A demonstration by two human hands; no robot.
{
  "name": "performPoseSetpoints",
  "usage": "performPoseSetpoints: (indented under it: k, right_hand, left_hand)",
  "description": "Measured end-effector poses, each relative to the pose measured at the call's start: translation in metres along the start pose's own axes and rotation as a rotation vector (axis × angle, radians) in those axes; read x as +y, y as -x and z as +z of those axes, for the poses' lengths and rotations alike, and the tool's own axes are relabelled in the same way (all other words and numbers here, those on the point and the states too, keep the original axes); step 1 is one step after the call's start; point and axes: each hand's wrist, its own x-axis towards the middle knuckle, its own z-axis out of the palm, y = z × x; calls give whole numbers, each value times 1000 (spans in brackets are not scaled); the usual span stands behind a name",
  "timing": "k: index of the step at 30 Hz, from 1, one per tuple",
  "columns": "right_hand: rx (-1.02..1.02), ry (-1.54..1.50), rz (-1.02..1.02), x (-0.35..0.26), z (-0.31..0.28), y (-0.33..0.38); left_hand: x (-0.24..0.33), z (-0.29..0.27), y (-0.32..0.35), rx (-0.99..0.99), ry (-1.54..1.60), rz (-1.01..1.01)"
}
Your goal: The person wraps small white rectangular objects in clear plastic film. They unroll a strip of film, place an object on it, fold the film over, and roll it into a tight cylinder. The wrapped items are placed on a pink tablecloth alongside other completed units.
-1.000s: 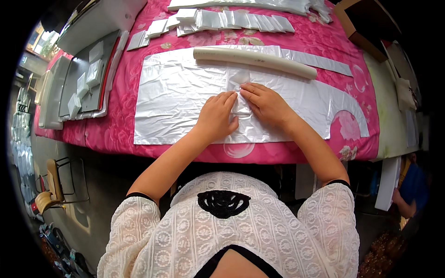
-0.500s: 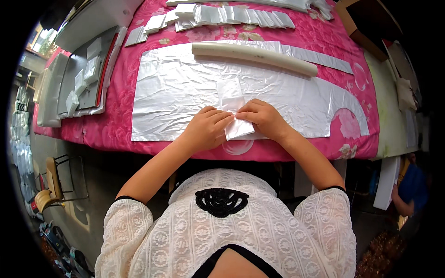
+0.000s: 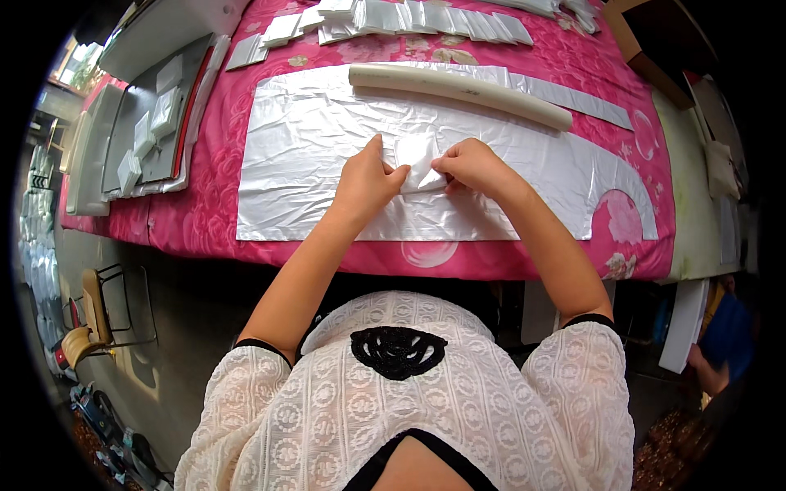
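Between the tube (image 3: 458,95) and the person (image 3: 409,401), a white packet (image 3: 416,150) sits pinched by the right hand (image 3: 477,168), the left hand (image 3: 366,177) spread alongside.

In the middle of the frame, the small packet (image 3: 417,155) before you looks like thin white plastic, smooth with a soft sheen. The sheet (image 3: 311,164) beneath is glossy, crinkled plastic film. Above centre, the tube (image 3: 463,92) looks like hard, smooth plastic, faintly shiny. Your tablecloth (image 3: 192,196) is printed cloth, slightly satiny; your blouse (image 3: 319,425) is matt, raised-pattern fabric. Upper right, the box (image 3: 655,45) looks like matt cardboard.
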Motion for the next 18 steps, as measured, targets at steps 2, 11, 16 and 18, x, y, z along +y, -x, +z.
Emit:
performPoseSetpoints:
  k: [2, 11, 16, 18]
  right_hand:
    - [-11, 2, 20, 0, 0, -3]
    - [-21, 11, 16, 5, 1, -12]
    - [89, 47, -109, 9, 9, 3]
    - [228, 310, -262, 11, 11, 14]
  left_hand:
    - [-1, 2, 0, 103, -145, 160]
    - [-11, 50, 6, 136, -635, 587]
    - [-19, 56, 4, 117, -584, 553]
    - [-15, 55, 4, 71, -617, 507]
